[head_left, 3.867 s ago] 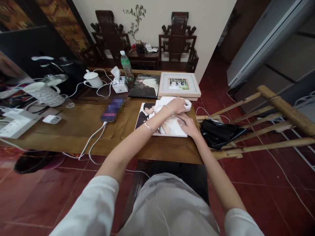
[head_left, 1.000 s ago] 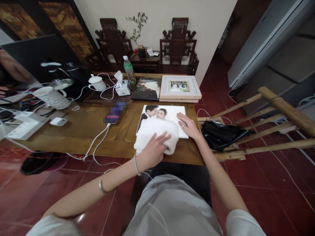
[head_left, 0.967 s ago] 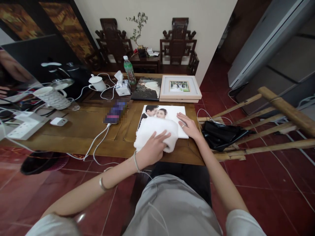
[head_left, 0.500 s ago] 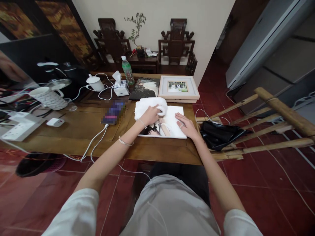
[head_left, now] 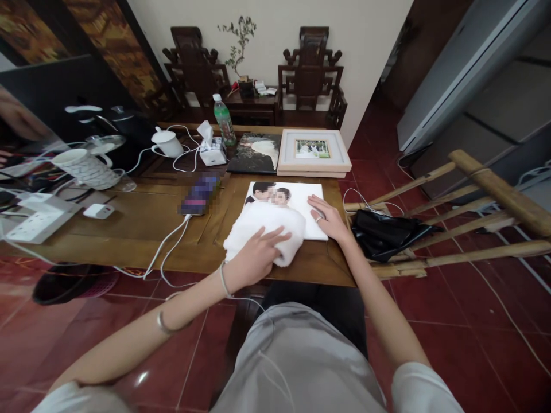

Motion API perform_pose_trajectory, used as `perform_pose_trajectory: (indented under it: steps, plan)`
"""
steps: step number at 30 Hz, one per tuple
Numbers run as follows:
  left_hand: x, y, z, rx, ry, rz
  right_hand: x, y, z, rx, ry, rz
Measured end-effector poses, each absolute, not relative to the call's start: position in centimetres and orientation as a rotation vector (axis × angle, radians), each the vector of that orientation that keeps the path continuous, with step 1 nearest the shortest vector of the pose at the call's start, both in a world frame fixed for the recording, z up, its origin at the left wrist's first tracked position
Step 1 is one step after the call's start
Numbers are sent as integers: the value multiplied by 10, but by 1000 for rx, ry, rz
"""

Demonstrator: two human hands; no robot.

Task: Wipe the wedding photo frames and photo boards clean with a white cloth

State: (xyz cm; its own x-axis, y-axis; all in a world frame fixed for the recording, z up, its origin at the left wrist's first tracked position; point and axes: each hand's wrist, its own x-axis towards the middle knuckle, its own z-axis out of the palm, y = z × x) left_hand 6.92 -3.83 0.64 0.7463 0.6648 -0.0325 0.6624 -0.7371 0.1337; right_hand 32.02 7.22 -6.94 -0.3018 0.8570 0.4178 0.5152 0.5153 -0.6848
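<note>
Left hand (head_left: 253,253): held the towel (head_left: 262,226) from above, fingers spread over its top; the thumb could not be made out.
Left arm: wore a bracelet (head_left: 222,281) at the wrist and a bangle (head_left: 162,323) farther up.
Right hand (head_left: 329,221): lay wide and flat on the right part of the photo (head_left: 303,192), fingers stretched, a ring (head_left: 319,218) on one.
Towel: white and bunched, it covered the photo's lower left and spread past its near edge.
Photo: lay flat near the front edge of the table (head_left: 129,229), two heads showing along its upper left, the right part plain white.
Behind the photo: a dark print (head_left: 253,152) lay just beside a white frame (head_left: 316,163).
Drinks: a green bottle (head_left: 224,121) stood upright by the tissue box (head_left: 212,152); a lidded cup (head_left: 167,143) and a mug (head_left: 86,170) stood farther left.
Power: a phone (head_left: 198,195) lay left of the photo with a cable (head_left: 170,240) at its near end; a charger (head_left: 99,211) sat near the power strip (head_left: 41,221).
Right of the table: a black bag (head_left: 387,232) rested by bamboo poles (head_left: 486,256).
Wall: a plant (head_left: 241,49) stood between two dark chairs (head_left: 310,80).
</note>
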Motion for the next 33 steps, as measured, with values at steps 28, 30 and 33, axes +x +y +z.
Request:
perform_pose_trajectory:
  steps: [28, 30, 33]
  plan:
    - [25, -56, -7, 2626, 1306, 200, 319, 71, -66, -1117, -1936, 604]
    - [30, -48, -5, 2632, 1318, 185, 319, 71, -66, -1120, -1942, 594]
    - [36, -16, -4, 2651, 1379, 161, 320, 71, -67, -1133, -1950, 566]
